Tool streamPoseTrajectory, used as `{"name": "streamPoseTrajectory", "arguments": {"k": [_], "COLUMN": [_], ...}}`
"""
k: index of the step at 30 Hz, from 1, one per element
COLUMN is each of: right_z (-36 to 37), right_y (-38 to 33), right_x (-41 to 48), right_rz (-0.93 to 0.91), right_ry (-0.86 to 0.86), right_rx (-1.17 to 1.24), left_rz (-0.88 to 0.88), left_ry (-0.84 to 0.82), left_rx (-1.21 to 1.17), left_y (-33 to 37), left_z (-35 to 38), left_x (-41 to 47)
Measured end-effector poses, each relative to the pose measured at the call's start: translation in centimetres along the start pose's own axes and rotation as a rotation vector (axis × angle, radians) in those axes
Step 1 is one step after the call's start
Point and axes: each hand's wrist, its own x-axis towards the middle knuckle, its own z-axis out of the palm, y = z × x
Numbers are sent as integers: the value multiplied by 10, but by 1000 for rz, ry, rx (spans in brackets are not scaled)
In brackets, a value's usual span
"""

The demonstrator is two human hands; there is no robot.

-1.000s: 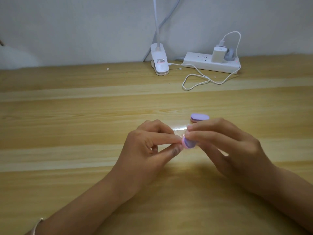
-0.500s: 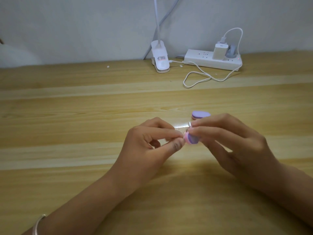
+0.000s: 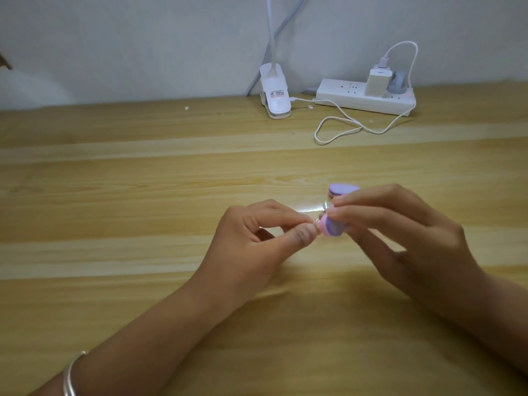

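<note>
Wooden table (image 3: 120, 192), grey wall (image 3: 148, 38), pink-purple piece (image 3: 334, 227)

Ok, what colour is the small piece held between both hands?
The small piece is purple with a pink layer at its end toward the left hand; head view.

Held piece (image 3: 333, 227) sits between the two hands, with the left hand (image 3: 251, 238) at its left end and the right hand (image 3: 400, 232) at its right. Spare piece (image 3: 343, 190) on table (image 3: 114, 195), just behind right-hand fingertips. Well behind left hand, at the wall: clip lamp (image 3: 275, 94). Well behind right hand: power strip (image 3: 357, 100), charger (image 3: 375, 83) on it, cable (image 3: 340, 122) looped before it.
</note>
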Motion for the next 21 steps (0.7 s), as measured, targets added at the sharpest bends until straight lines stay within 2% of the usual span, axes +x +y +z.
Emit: {"name": "streamPoseTrajectory", "arguments": {"k": [4,8,12,18,21], "right_z": [5,0,5,-5,2], "right_y": [-9,-2,-13,0,-12], "right_x": [-4,0,-4,1,-3], "right_rz": [-72,-1,-67,106,7], "right_ry": [-26,22,-7,122,77], "right_rx": [12,-7,-12,-8,9], "left_rz": [-12,-7,25,-36,14], "left_ry": [-24,-19,-76,-37,-83], "left_rx": [-33,-37,-44,-93,-72], "left_y": [0,-2,-2,-5,-2], "left_z": [0,0,0,0,2], "left_x": [-1,0,-1,0,-1]}}
